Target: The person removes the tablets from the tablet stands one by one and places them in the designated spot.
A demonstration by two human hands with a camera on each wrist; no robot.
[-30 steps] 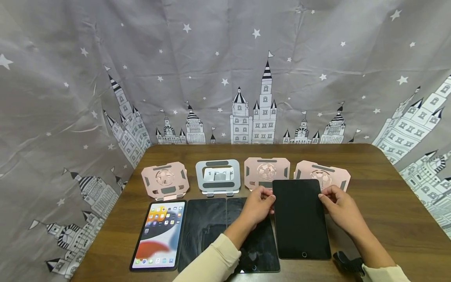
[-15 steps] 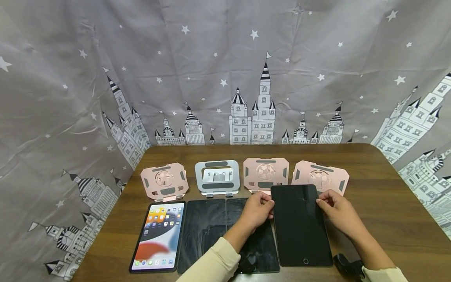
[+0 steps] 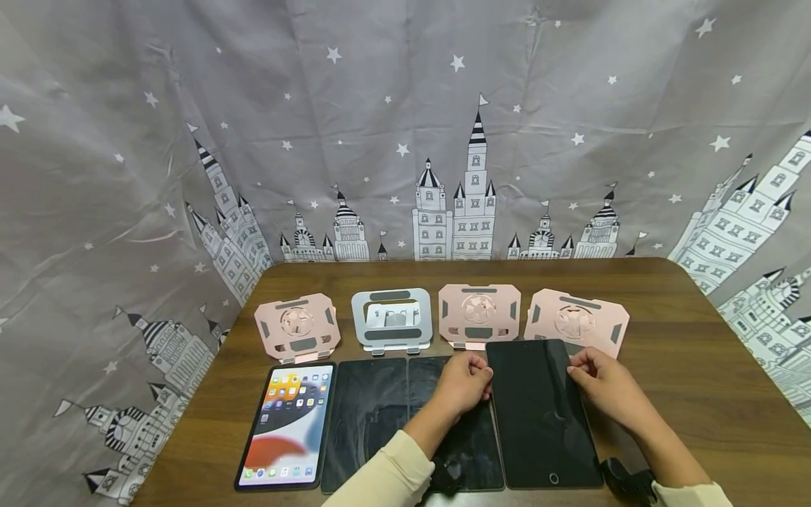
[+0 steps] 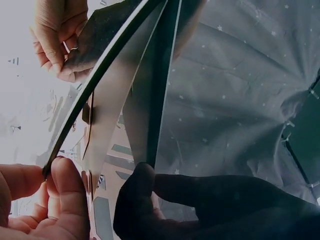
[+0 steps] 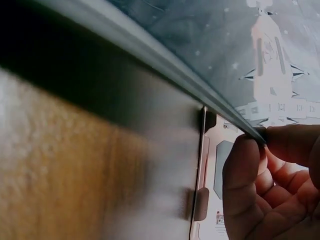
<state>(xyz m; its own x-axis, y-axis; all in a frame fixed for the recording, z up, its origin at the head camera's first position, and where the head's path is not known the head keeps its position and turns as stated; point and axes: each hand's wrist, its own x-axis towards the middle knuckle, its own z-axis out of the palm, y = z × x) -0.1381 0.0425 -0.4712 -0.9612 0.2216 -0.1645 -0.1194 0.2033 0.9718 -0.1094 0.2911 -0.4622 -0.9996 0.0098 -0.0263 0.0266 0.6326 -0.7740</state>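
A dark-screened black tablet [image 3: 541, 422] with a round home button lies lengthwise at the table's front right, and both hands hold its far end. My left hand [image 3: 476, 379] pinches the far left corner, thumb and fingers [image 4: 60, 185] on the thin edge [image 4: 112, 65]. My right hand [image 3: 579, 373] pinches the far right corner [image 5: 255, 135]. The wrist views show a gap under the tablet's far end, so it is tilted up off the wood. Behind it stands a pink folding stand [image 3: 578, 320].
Left of the held tablet lie two dark tablets [image 3: 370, 419] [image 3: 465, 440] and a lit one [image 3: 286, 424]. Behind them stand a pink stand [image 3: 296, 327], a silver one [image 3: 391, 320] and another pink one [image 3: 479, 315]. A star-and-castle curtain [image 3: 405, 141] surrounds the brown table [image 3: 697, 366].
Both hands have brought the black tablet down and toward me, so its far end sits lower. It now hides less of the right pink stand.
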